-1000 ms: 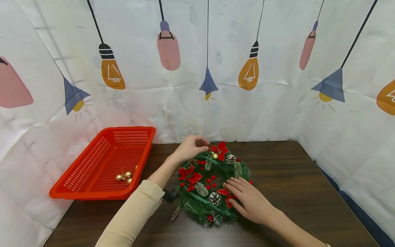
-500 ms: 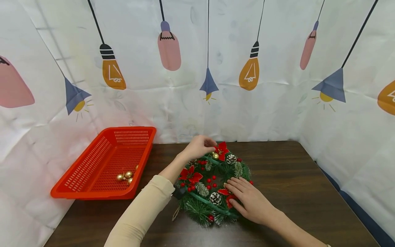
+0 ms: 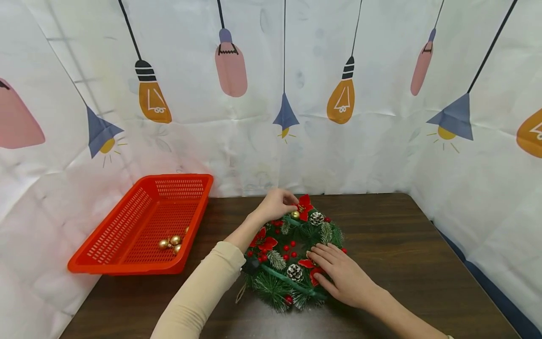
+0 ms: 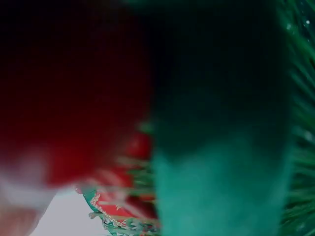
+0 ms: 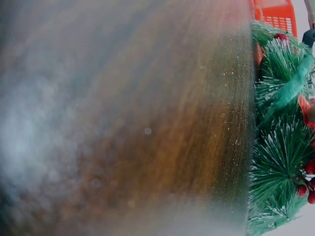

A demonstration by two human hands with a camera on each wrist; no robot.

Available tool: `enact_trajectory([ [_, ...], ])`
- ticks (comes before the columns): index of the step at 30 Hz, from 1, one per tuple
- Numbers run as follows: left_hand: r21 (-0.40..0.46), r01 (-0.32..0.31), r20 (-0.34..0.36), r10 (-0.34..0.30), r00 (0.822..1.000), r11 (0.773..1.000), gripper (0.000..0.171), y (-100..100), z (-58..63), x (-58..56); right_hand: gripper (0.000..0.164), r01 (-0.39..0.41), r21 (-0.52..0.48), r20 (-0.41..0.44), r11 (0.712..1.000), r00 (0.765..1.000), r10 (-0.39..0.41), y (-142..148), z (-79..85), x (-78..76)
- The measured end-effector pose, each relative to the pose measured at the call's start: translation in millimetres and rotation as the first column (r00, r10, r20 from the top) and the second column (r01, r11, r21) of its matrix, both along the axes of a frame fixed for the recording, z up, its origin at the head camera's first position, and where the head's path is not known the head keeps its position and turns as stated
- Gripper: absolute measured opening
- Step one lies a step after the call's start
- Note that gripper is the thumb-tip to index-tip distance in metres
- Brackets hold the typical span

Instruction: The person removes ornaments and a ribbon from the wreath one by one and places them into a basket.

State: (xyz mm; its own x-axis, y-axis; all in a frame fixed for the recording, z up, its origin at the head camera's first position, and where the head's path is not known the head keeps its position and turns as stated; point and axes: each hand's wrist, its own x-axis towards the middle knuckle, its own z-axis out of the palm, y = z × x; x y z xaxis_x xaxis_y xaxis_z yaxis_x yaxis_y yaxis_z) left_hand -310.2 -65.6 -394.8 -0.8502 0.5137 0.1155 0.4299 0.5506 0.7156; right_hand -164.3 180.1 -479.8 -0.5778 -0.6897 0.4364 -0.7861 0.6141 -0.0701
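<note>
A green Christmas wreath [image 3: 271,287] lies on the dark wooden table, trimmed with red poinsettias, frosted pine cones [image 3: 295,272] and red berries. At its far side, my left hand [image 3: 276,206] has thumb and fingertips bent together at the left petals of a poinsettia [image 3: 304,207]. A small gold bauble [image 3: 295,215] sits right below that thumb. I cannot tell whether the fingertips pinch a petal. My right hand [image 3: 340,278] rests on the wreath's near right side, fingers extended, partly covering another poinsettia [image 3: 314,275]. Blurred red and a green band [image 4: 221,191] fill the left wrist view.
An orange-red plastic basket [image 3: 139,269] stands on the left of the table, with several gold baubles [image 3: 175,240] inside. A twine loop [image 3: 240,293] sticks out at the wreath's lower left. Behind the table hangs a white curtain [image 3: 254,155] printed with lamps.
My left hand has moved right, from beside the far poinsettia to its petals, and the forearm followed over the wreath's left side. The right hand and the wreath have stayed put.
</note>
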Motion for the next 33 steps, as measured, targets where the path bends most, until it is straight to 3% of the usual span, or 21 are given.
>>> enact_trajectory([
  [17,-0.068,0.032,0.002,-0.032,0.999,0.997,0.017,3.8,-15.0,-5.0,0.050,-0.012,-0.001,0.006,1.000,1.000,0.012,-0.3,2.4,0.4],
  [33,-0.141,0.052,-0.063,-0.062,0.996,0.989,0.021,6.1,-15.1,2.1,0.050,-0.005,0.018,0.032,1.000,0.999,0.004,-0.2,3.0,-0.4],
])
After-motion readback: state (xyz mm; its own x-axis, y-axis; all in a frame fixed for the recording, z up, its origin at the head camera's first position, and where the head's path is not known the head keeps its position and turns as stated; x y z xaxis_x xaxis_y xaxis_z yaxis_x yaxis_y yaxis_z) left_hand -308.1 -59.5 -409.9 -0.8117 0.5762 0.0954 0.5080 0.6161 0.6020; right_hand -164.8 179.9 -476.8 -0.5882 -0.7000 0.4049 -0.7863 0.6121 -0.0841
